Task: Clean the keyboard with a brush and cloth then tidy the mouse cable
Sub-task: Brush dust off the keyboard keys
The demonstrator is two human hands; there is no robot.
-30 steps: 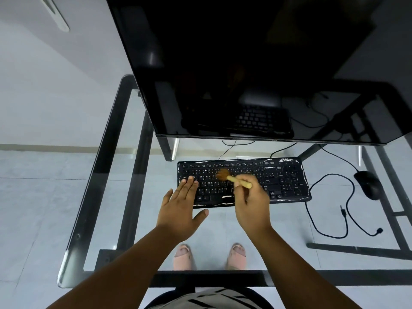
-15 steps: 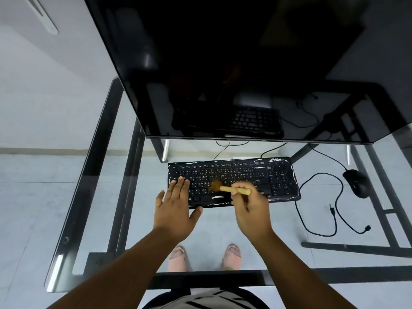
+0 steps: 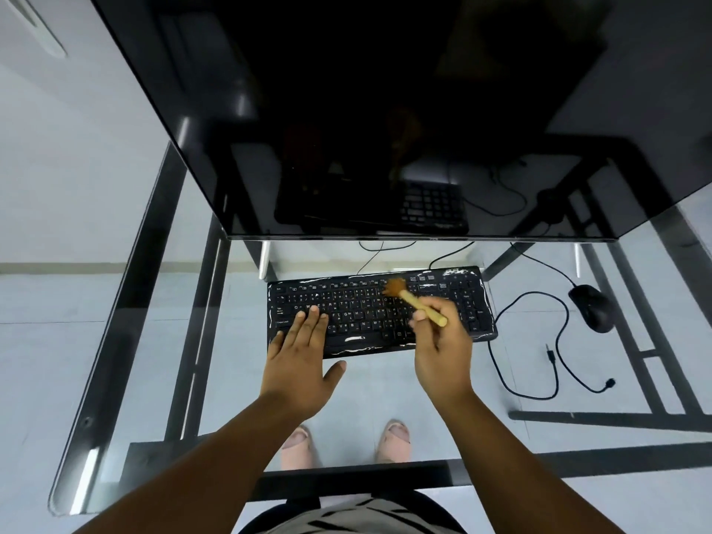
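A black keyboard (image 3: pixel 358 302) with white scuffed edges lies on the glass desk (image 3: pixel 154 341) below the monitor. My left hand (image 3: pixel 302 356) rests flat on the keyboard's lower left, fingers spread. My right hand (image 3: pixel 443 348) grips a small wooden brush (image 3: pixel 414 300); its brown bristles touch the upper rows right of centre. A black mouse (image 3: pixel 591 308) sits to the right, and its black cable (image 3: pixel 539 341) loops loosely across the glass. No cloth is visible.
A large dark monitor (image 3: pixel 385 109) overhangs the back of the desk, close above the keyboard. The desk's black frame bars run along the left, front and right. My feet show through the glass below.
The brush has swept up and to the right, from the lower middle rows to the upper rows. My left hand stays pressed on the keyboard. The view has shifted slightly.
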